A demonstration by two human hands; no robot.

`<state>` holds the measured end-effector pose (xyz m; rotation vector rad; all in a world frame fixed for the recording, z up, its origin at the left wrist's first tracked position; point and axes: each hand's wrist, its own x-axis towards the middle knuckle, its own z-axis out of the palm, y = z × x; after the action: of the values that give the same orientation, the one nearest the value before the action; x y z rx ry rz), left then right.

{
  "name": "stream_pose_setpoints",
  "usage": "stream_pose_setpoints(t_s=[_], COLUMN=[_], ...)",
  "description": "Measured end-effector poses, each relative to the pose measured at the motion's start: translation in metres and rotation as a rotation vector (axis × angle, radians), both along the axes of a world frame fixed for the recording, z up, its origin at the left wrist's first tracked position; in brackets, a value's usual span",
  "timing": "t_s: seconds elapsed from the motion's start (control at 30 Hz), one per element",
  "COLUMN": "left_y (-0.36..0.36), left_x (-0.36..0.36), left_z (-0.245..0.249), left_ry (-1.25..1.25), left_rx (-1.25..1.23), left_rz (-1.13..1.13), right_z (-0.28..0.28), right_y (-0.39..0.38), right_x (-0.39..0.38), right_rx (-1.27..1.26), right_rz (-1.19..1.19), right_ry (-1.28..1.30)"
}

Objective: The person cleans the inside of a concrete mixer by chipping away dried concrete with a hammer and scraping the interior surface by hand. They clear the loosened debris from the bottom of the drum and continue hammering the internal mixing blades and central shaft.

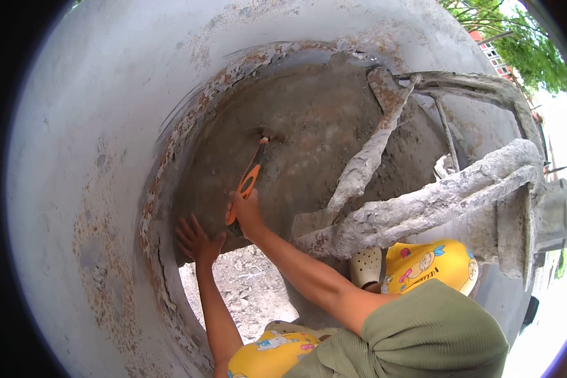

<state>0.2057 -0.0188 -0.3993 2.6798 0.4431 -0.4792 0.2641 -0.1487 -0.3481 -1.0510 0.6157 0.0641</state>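
Note:
My right hand (246, 213) is wrapped around the orange-and-black handle of a hammer (251, 178). The hammer's far end meets the grey, cement-crusted back wall (309, 120) of a large round drum, though its head is too small to make out well. To the left and lower down, my left hand (198, 242) lies with its fingers spread against the same wall, close to the edge of an opening. It holds nothing.
Cement-caked bars (435, 195) cross the right side of the drum. The drum's pale side wall (94, 157) has rusty, flaking patches. Through the lower opening, rubble-strewn ground (249, 286) shows. My knee in yellow printed cloth (435, 264) and a beige clog (366, 268) are beneath the bars.

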Motion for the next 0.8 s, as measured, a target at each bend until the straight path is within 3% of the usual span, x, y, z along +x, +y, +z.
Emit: stream_pose_setpoints(t_s=[0.07, 0.13, 0.2, 0.27, 0.37, 0.43, 0.6, 0.7, 0.8], left_y=[0.004, 0.006, 0.008, 0.004, 0.001, 0.001, 0.004, 0.010, 0.009], left_x=[-0.005, -0.006, -0.008, -0.005, -0.001, -0.001, -0.005, -0.008, -0.011], left_z=[-0.003, -0.006, -0.008, -0.009, 0.001, 0.000, -0.005, -0.009, -0.010], left_ry=[0.021, 0.005, 0.001, -0.002, 0.071, 0.074, 0.036, 0.013, 0.008], left_rx=[-0.025, -0.031, -0.019, 0.001, -0.005, 0.004, -0.017, -0.040, -0.035], left_rz=[0.006, -0.018, -0.022, -0.005, -0.011, -0.007, -0.002, -0.016, -0.030], right_z=[0.005, -0.019, -0.023, -0.011, -0.044, -0.042, -0.011, -0.018, -0.032], right_y=[0.004, -0.003, -0.027, -0.049, -0.054, -0.025, 0.025, 0.010, -0.034], right_x=[0.009, 0.055, 0.107, 0.136, 0.111, 0.073, 0.015, 0.032, 0.076], right_rx=[0.018, 0.050, 0.048, 0.106, -0.120, -0.159, -0.083, -0.126, -0.224], right_rz=[-0.028, -0.208, -0.261, -0.470, -0.251, -0.182, 0.101, -0.004, -0.287], right_ry=[-0.037, -0.219, -0.232, 0.004, -0.130, -0.071, 0.037, -0.012, -0.090])
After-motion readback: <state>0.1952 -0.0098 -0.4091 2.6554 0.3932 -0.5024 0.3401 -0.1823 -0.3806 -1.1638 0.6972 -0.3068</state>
